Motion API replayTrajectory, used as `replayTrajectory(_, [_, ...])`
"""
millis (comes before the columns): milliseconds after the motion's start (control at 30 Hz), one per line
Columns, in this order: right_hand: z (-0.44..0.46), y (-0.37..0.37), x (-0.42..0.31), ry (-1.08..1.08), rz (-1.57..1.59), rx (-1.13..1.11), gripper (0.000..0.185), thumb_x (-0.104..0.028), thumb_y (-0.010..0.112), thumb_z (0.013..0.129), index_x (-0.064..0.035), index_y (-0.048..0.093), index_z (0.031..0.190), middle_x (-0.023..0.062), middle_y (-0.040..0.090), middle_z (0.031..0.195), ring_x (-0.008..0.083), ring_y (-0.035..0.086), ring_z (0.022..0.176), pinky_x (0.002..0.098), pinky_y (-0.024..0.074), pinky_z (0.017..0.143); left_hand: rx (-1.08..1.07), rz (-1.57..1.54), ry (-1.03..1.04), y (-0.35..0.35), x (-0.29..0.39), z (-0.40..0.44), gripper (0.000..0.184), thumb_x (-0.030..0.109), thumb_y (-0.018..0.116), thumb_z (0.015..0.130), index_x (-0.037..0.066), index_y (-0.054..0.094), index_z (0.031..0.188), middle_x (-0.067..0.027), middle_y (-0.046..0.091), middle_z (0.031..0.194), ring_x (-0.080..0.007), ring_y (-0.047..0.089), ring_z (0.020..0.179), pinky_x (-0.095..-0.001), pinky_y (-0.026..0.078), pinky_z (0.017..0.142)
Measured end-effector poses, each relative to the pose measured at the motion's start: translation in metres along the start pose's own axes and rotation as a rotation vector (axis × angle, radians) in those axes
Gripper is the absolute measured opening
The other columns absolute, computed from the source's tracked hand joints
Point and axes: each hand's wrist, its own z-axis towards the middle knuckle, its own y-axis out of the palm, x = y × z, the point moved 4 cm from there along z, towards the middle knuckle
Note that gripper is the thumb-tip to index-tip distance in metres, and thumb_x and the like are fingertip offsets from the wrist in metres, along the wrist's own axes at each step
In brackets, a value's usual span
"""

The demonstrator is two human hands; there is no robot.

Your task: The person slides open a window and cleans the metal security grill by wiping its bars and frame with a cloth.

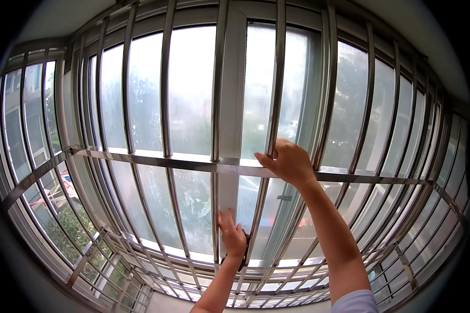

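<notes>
My right hand (288, 163) is closed around an upright metal bar (278, 78), just above the horizontal rail (344, 178). Lower down and to the left, my left hand (232, 237) reaches between two bars toward the window frame (228, 195), fingers pointing up and slightly apart. Its fingertips are at or near the frame; whether they touch it cannot be made out. A dark band circles the left wrist. Behind the bars stand sliding window panes (191, 94), hazy and smudged, with streaky marks on the lower pane (193, 195).
Metal bars curve around both sides, with a lower grid of bars (287, 287) beneath my hands. A green bush (70, 227) shows outside at the left. A small dark piece (284, 197) sits on the glass right of centre.
</notes>
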Motion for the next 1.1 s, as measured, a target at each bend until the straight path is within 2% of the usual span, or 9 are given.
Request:
replayTrajectory(200, [0.001, 0.006, 0.001, -0.041, 0.065, 0.024, 0.047, -0.051, 0.06, 0.084, -0.0042, 0.063, 0.08, 0.0133, 0.065, 0.08, 0.0314, 0.067, 0.078, 0.0429, 0.0521, 0.071, 0.106, -0.04, 0.041, 0.008, 0.001, -0.009, 0.051, -0.001, 0.06, 0.084, 0.006, 0.049, 0.133, -0.0309, 0.029, 0.144, -0.0491, 0.037, 0.129, -0.0438, 0.048, 0.093])
replayTrajectory(300, [0.002, 0.004, 0.002, -0.009, 0.135, -0.062, 0.05, -0.051, 0.059, 0.083, -0.0018, 0.062, 0.087, 0.0136, 0.063, 0.084, 0.031, 0.064, 0.082, 0.0415, 0.0488, 0.073, 0.123, 0.029, 0.094, 0.016, -0.001, -0.03, 0.042, -0.002, 0.06, 0.084, 0.006, 0.056, 0.125, -0.0282, 0.037, 0.136, -0.0444, 0.047, 0.119, -0.0411, 0.05, 0.087])
replayTrajectory(400, [0.008, 0.011, 0.01, 0.011, 0.221, -0.102, 0.051, -0.052, 0.061, 0.081, -0.0005, 0.06, 0.087, 0.0152, 0.061, 0.083, 0.0319, 0.062, 0.081, 0.041, 0.0475, 0.074, 0.139, -0.108, -0.098, 0.014, -0.017, -0.036, 0.032, -0.003, 0.059, 0.085, 0.006, 0.063, 0.116, -0.0207, 0.045, 0.122, -0.0335, 0.053, 0.101, -0.0337, 0.05, 0.078])
replayTrajectory(467, [0.009, 0.011, 0.01, -0.009, 0.238, -0.114, 0.052, -0.051, 0.061, 0.082, 0.0001, 0.06, 0.087, 0.0158, 0.061, 0.084, 0.0324, 0.061, 0.082, 0.0411, 0.0474, 0.075, 0.168, -0.199, -0.064, 0.009, -0.017, -0.034, 0.027, -0.003, 0.06, 0.085, 0.006, 0.066, 0.109, -0.0096, 0.048, 0.11, -0.0127, 0.052, 0.078, -0.024, 0.045, 0.066])
replayTrajectory(733, [0.008, 0.013, 0.016, -0.05, 0.344, -0.092, 0.061, -0.061, 0.065, 0.079, 0.0004, 0.058, 0.08, 0.013, 0.057, 0.077, 0.0266, 0.059, 0.073, 0.0368, 0.0466, 0.068, 0.047, -0.904, -0.44, -0.025, 0.01, -0.024, 0.02, -0.002, 0.054, 0.094, 0.006, 0.061, 0.111, 0.0003, 0.061, 0.083, -0.0019, 0.052, 0.069, -0.0181, 0.042, 0.058])
replayTrajectory(767, [0.01, 0.014, 0.018, -0.124, 0.338, -0.041, 0.059, -0.06, 0.066, 0.08, -0.0015, 0.058, 0.077, 0.0107, 0.055, 0.073, 0.0234, 0.056, 0.069, 0.0343, 0.0448, 0.064, 0.056, -0.926, -0.405, -0.029, 0.012, -0.022, 0.018, -0.001, 0.055, 0.094, 0.006, 0.061, 0.11, 0.0009, 0.06, 0.08, -0.002, 0.052, 0.065, -0.0178, 0.042, 0.055])
replayTrajectory(867, [-0.017, -0.011, 0.001, -0.374, 0.274, 0.622, 0.03, -0.028, 0.067, 0.088, -0.0006, 0.063, 0.098, 0.0072, 0.054, 0.074, 0.0203, 0.054, 0.067, 0.0352, 0.0472, 0.064, 0.022, -1.005, -0.367, -0.059, 0.036, -0.009, 0.013, -0.001, 0.057, 0.093, 0.006, 0.06, 0.103, 0.0043, 0.056, 0.08, -0.0005, 0.045, 0.065, -0.0176, 0.036, 0.058])
replayTrajectory(933, [-0.051, -0.003, -0.001, -0.274, 0.486, 0.477, 0.026, -0.02, 0.065, 0.088, -0.0026, 0.062, 0.108, 0.0069, 0.056, 0.081, 0.0163, 0.058, 0.074, 0.0317, 0.0496, 0.068, 0.029, -0.968, -0.301, -0.076, 0.044, 0.0, 0.013, -0.001, 0.058, 0.093, 0.007, 0.06, 0.103, 0.0031, 0.058, 0.088, -0.0011, 0.047, 0.068, -0.0174, 0.038, 0.059])
replayTrajectory(1100, [-0.168, 0.105, -0.03, -0.284, 1.016, -0.213, 0.069, -0.029, 0.079, 0.079, -0.0036, 0.045, 0.134, 0.01, 0.059, 0.105, 0.0182, 0.058, 0.099, 0.0339, 0.0464, 0.085, -0.051, -0.772, -0.225, -0.105, 0.068, 0.004, 0.01, -0.002, 0.056, 0.092, 0.004, 0.061, 0.099, -0.0035, 0.052, 0.109, -0.0042, 0.052, 0.073, -0.0182, 0.044, 0.063])
